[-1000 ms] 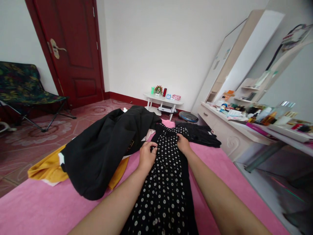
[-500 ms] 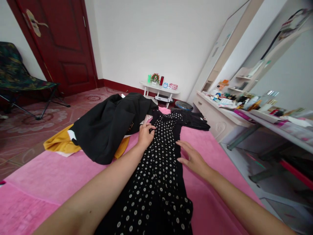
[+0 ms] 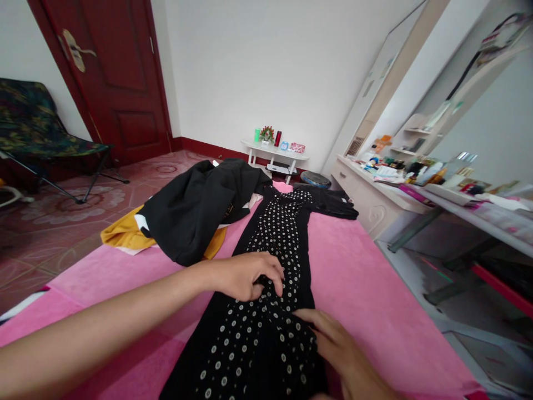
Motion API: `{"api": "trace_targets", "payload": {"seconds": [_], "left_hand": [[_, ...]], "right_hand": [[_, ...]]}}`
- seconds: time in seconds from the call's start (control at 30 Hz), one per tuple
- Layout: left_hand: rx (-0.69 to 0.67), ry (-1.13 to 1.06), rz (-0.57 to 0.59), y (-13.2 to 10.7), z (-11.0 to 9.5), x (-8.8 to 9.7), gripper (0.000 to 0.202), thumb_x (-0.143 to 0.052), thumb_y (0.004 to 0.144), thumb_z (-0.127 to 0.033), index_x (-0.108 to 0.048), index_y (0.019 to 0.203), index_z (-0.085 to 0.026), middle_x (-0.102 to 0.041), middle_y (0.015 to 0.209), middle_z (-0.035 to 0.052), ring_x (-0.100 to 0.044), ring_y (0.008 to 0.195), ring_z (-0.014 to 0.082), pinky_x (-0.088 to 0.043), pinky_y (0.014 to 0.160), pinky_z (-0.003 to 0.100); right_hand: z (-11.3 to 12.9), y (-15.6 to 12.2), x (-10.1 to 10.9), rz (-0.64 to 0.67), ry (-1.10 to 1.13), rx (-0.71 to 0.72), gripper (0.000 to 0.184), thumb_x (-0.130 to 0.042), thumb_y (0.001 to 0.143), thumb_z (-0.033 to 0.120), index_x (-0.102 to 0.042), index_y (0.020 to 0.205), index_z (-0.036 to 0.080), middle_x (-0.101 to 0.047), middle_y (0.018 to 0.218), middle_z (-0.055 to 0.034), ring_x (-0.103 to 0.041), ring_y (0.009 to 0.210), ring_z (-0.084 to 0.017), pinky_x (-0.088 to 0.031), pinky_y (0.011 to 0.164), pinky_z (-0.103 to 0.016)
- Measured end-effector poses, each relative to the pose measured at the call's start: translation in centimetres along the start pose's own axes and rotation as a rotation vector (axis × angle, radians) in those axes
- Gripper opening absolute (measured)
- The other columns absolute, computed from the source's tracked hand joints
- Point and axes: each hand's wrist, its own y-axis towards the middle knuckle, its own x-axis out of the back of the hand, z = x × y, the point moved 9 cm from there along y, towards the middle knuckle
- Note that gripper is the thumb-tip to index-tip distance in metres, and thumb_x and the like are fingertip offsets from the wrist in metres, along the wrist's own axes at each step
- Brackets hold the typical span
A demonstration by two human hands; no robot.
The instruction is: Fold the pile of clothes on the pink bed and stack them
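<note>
A long black dress (image 3: pixel 278 233) with rows of small white circular dots lies stretched out on the pink bedspread, its sleeve toward the far right. Over its middle, my left hand (image 3: pixel 250 275) rests with bent fingers touching the fabric, the thumb apart from them. Closer to me, my right hand (image 3: pixel 337 347) lies against the dress's right edge, beside a bunched fold. Its fingers reach onto the cloth and stand apart; part of this hand is hidden low in the view.
A heaped black garment (image 3: pixel 195 211) lies left of the dress, over a mustard-yellow garment (image 3: pixel 129 230). The pink bedspread (image 3: pixel 358 278) spreads beneath. At right stands a vanity table (image 3: pixel 375 189) crowded with bottles. A camouflage folding chair (image 3: pixel 37 122) is by the red door (image 3: pixel 116 83).
Both hands have come nearer to me along the dress. The left moved from its upper left side onto the middle; the right moved down to the bunched fold. The view shifted slightly.
</note>
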Motion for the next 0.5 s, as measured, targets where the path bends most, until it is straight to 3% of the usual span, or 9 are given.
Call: {"api": "trace_targets", "payload": {"seconds": [0.07,0.17,0.27,0.37,0.47,0.5], "left_hand": [[-0.019,0.05,0.015,-1.2,-1.4,-0.5,0.048,-0.062,0.062,-0.001,-0.07,0.099,-0.03,-0.059,0.12,0.0,-0.055,0.107,0.0222,-0.039,0.098,0.036],[-0.039,0.135,0.025,-2.3,-2.7,-1.4,0.039,-0.071,0.065,-0.009,-0.069,0.098,-0.029,-0.058,0.122,0.0021,-0.052,0.11,0.0242,-0.038,0.098,0.038],[-0.048,0.136,0.023,-3.0,-3.7,-1.8,0.035,-0.06,0.071,-0.003,-0.069,0.095,-0.028,-0.065,0.108,0.0008,-0.056,0.103,0.0198,-0.038,0.097,0.035],[-0.027,0.077,0.009,-3.8,-4.6,-1.5,0.039,-0.054,0.072,0.001,-0.069,0.096,-0.026,-0.068,0.095,0.0002,-0.059,0.094,0.0171,-0.04,0.093,0.031],[0.006,0.012,0.047,-4.7,-4.9,-1.7,0.038,-0.06,0.068,-0.001,-0.07,0.097,-0.023,-0.069,0.093,0.0021,-0.061,0.09,0.0178,-0.044,0.088,0.028],[0.01,-0.016,0.079,-5.0,-4.9,-2.0,0.036,-0.064,0.066,-0.003,-0.07,0.097,-0.022,-0.07,0.093,0.003,-0.062,0.089,0.0185,-0.046,0.085,0.028]], "right_hand": [[0.3,0.1,-0.9,-0.035,-0.056,0.038,0.068,-0.075,0.067,0.045,-0.05,0.128,0.027,-0.054,0.128,-0.0113,-0.053,0.114,-0.03,-0.048,0.093,-0.04],[0.5,0.6,-1.3,-0.071,-0.087,0.027,0.036,-0.062,0.076,0.024,-0.058,0.112,0.024,-0.061,0.113,-0.0098,-0.059,0.1,-0.024,-0.051,0.083,-0.034],[1.6,1.1,0.0,-0.09,-0.069,0.033,0.028,-0.053,0.073,0.011,-0.059,0.096,0.026,-0.065,0.095,-0.006,-0.061,0.084,-0.021,-0.051,0.072,-0.032],[3.0,1.3,1.2,-0.091,-0.061,0.078,0.025,-0.058,0.072,0.014,-0.057,0.094,0.027,-0.067,0.086,-0.0035,-0.06,0.076,-0.02,-0.049,0.066,-0.031],[3.1,1.0,-0.6,0.014,-0.091,0.1,0.005,-0.057,0.082,0.026,-0.061,0.084,0.026,-0.068,0.075,-0.002,-0.06,0.066,-0.017,-0.045,0.057,-0.027],[2.9,0.8,-1.7,0.058,-0.09,0.101,0.012,-0.054,0.085,0.03,-0.062,0.077,0.026,-0.066,0.068,-0.001,-0.058,0.059,-0.015,-0.042,0.053,-0.026]]}}
